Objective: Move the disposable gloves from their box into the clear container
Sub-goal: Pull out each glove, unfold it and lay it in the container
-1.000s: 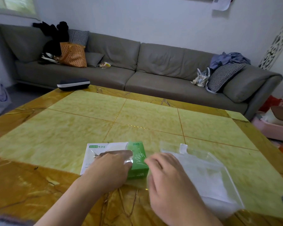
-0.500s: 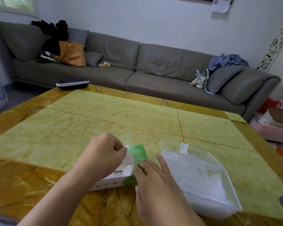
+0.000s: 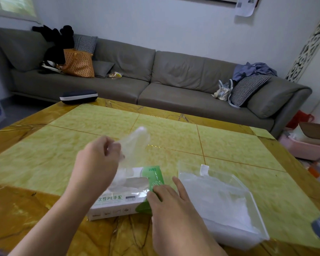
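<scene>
My left hand pinches a thin glove above the box; my right hand, fingers flat, pins the box beside the clear container. Extra gloves may trail out if my hold-down slips.

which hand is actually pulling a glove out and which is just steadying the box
The left hand pinches the clear glove above the glove box; the right hand only presses flat on the box's green end.
</scene>
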### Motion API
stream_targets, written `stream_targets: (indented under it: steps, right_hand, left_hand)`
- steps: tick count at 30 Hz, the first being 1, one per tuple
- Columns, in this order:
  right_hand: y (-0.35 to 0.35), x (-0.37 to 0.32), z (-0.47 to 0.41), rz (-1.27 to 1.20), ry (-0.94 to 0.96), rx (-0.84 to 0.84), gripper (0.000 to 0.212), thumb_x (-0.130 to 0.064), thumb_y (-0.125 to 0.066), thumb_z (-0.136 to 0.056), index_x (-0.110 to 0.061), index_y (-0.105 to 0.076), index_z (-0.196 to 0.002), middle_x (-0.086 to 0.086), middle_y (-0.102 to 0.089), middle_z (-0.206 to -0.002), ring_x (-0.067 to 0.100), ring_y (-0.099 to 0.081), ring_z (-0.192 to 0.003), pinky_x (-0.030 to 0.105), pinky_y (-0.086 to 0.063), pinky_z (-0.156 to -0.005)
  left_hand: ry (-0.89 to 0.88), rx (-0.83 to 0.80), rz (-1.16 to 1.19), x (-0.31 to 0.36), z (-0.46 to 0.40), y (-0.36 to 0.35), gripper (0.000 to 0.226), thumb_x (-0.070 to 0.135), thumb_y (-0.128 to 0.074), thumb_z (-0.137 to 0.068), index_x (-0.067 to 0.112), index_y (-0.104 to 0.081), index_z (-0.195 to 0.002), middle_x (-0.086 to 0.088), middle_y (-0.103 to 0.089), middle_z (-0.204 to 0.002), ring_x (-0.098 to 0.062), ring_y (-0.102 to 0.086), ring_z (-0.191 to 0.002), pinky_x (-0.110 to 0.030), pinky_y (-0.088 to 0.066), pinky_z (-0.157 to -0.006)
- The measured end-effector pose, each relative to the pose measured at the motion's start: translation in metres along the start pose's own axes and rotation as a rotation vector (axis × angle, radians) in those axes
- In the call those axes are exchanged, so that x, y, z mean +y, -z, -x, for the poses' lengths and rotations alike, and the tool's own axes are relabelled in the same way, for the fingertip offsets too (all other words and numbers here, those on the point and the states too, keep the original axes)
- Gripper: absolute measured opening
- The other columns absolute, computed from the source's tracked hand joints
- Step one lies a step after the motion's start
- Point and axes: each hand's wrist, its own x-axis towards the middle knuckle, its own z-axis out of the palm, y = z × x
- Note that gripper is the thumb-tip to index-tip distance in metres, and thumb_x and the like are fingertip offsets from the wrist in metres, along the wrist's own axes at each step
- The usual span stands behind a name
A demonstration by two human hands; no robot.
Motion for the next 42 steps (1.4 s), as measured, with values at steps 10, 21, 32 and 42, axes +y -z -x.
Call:
stream_targets:
  steps: [10, 21, 32, 42]
  right_hand:
    - [0.04, 0.018, 0.014, -0.716, -0.21, 0.444, 0.032, -0.028, -0.053, -0.095, -0.032, -0.063, -0.126, -0.025, -0.059, -0.127, -0.009, -0.047, -0.13, 0.018, -0.038, -0.11]
    - [0.067, 0.051, 0.026, -1.204, -0.389, 0.601, 0.023, -0.023, -0.068, -0.101, -0.012, -0.076, -0.082, 0.006, -0.075, -0.075, 0.02, -0.074, -0.075, 0.03, -0.06, -0.073]
    - [0.064, 0.055, 0.027, -1.272, -0.445, 0.642, 0.027, -0.024, -0.077, -0.094, -0.008, -0.07, -0.074, 0.008, -0.063, -0.058, 0.017, -0.059, -0.055, 0.033, -0.054, -0.058]
    - [0.055, 0.043, 0.02, -1.209, -0.405, 0.602, 0.039, -0.036, -0.078, -0.092, -0.006, -0.063, -0.072, 0.0, -0.049, -0.054, 0.013, -0.042, -0.051, 0.029, -0.04, -0.052]
  left_hand:
    - [0.18, -0.359, 0.712, 0.035, 0.019, -0.004, 0.031, 0.021, -0.055, -0.104, 0.002, -0.076, -0.093, -0.03, -0.07, -0.099, -0.037, -0.066, -0.09, -0.058, -0.053, -0.096]
    - [0.039, -0.567, 0.522, 0.049, 0.047, -0.027, 0.021, 0.025, -0.069, -0.097, 0.004, -0.071, -0.097, -0.013, -0.077, -0.091, -0.025, -0.072, -0.081, -0.027, -0.053, -0.072]
    - [0.013, -0.645, 0.477, 0.052, 0.055, -0.037, 0.054, 0.048, -0.083, -0.084, 0.032, -0.058, -0.13, 0.0, -0.075, -0.115, -0.017, -0.074, -0.098, -0.035, -0.06, -0.086]
    - [-0.176, -0.506, 0.278, 0.045, 0.068, -0.052, 0.06, 0.048, -0.073, -0.083, 0.043, -0.05, -0.138, 0.022, -0.064, -0.128, 0.0, -0.062, -0.12, -0.037, -0.054, -0.1]
